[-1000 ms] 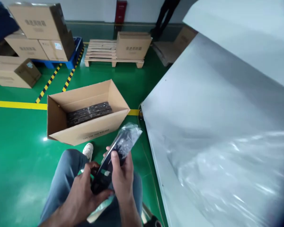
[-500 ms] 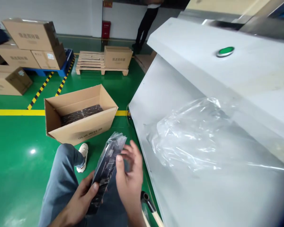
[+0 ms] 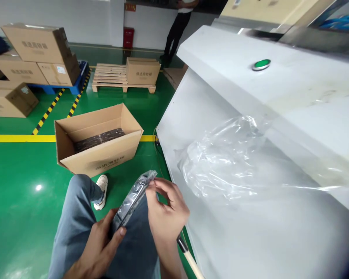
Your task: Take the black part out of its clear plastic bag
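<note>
I sit with a flat dark item in a clear plastic bag (image 3: 132, 201) over my lap. My left hand (image 3: 100, 244) grips its lower end, thumb on top. My right hand (image 3: 165, 207) pinches the bag's upper open end between fingertips. An open cardboard box (image 3: 97, 157) holding several similar dark flat items (image 3: 99, 139) stands on the green floor just ahead of my knee. A pile of clear plastic bags (image 3: 227, 159) lies on the white machine table (image 3: 250, 240) to my right.
A green button (image 3: 261, 64) sits on the machine's upper ledge. Stacked cartons (image 3: 37, 50) rest on a blue pallet at the back left, one carton (image 3: 142, 69) on a wooden pallet. A person (image 3: 177, 27) stands far back. A yellow line (image 3: 17, 138) crosses the floor.
My right hand left the middle of the bagged item, opened briefly, then pinched its top end. The item tilted flatter. My view swung up onto the machine table.
</note>
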Tool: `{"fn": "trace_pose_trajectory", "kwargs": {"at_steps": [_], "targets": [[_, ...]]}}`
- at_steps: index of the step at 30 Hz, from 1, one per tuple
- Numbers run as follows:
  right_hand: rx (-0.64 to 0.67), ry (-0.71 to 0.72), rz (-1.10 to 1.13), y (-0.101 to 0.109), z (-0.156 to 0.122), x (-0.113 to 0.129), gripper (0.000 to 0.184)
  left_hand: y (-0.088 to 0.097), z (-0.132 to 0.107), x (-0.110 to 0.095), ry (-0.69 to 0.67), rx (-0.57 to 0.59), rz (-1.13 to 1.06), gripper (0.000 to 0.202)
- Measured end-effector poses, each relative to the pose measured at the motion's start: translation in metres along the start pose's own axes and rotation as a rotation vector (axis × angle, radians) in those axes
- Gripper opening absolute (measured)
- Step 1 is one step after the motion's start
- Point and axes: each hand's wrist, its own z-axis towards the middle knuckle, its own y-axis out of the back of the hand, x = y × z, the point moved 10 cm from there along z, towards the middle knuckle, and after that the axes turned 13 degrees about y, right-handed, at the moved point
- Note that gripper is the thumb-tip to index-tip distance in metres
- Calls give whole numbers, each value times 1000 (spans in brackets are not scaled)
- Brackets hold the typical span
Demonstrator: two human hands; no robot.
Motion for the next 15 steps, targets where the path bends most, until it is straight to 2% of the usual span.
{"fn": "trace_pose_trajectory", "kwargs": {"at_steps": [2, 5, 6, 8, 11, 15], "targets": [[-19, -23, -17, 1, -3, -3, 9, 5, -3, 9, 54, -80, -41, 67], [-51, -121, 22, 3, -8, -13, 6, 14, -8, 39, 242, -199, -144, 72], [-55, -174, 59, 3, -10, -19, 8, 15, -10, 48, 295, -209, -194, 73], [-50, -288, 148, 1, -13, -32, 12, 9, -9, 54, 344, -127, -301, 74], [-18, -409, 224, 0, -12, -46, 18, 0, -4, 45, 349, 44, -393, 80], [-49, -472, 244, 2, -13, -55, 28, 10, 2, 20, 280, 18, -321, 73]]}}
